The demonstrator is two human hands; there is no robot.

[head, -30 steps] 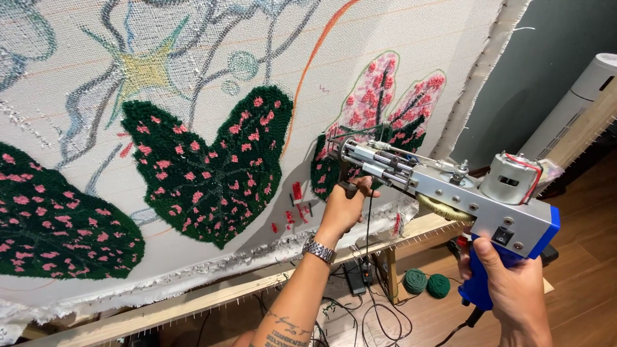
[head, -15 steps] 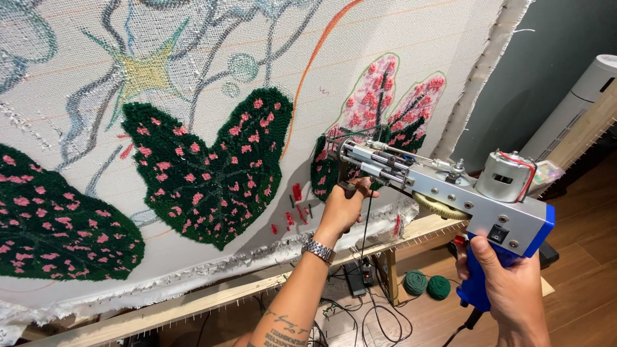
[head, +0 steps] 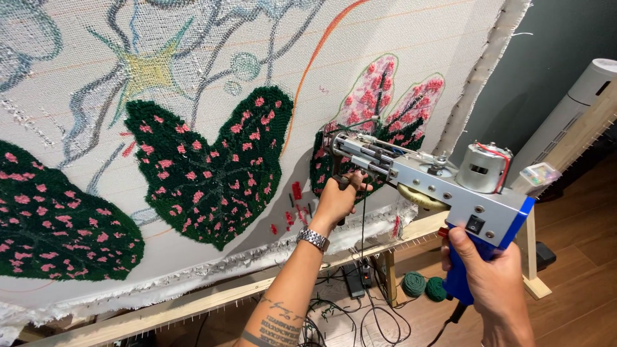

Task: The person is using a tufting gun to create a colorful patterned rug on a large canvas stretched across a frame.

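- While the tufting gun points at the stretched cloth, its needle end touches a small green and pink leaf at about 1 o'clock from the picture centre.
- The right hand, at 4 o'clock, is closed around the blue grip of the gun.
- The left hand is closed on the black front handle under the gun's nose; a metal watch sits on the wrist.
- A big green leaf with pink dots lies at 9 o'clock from the left hand.
- Two green yarn balls rest on the floor under the wooden frame, at 5 o'clock.
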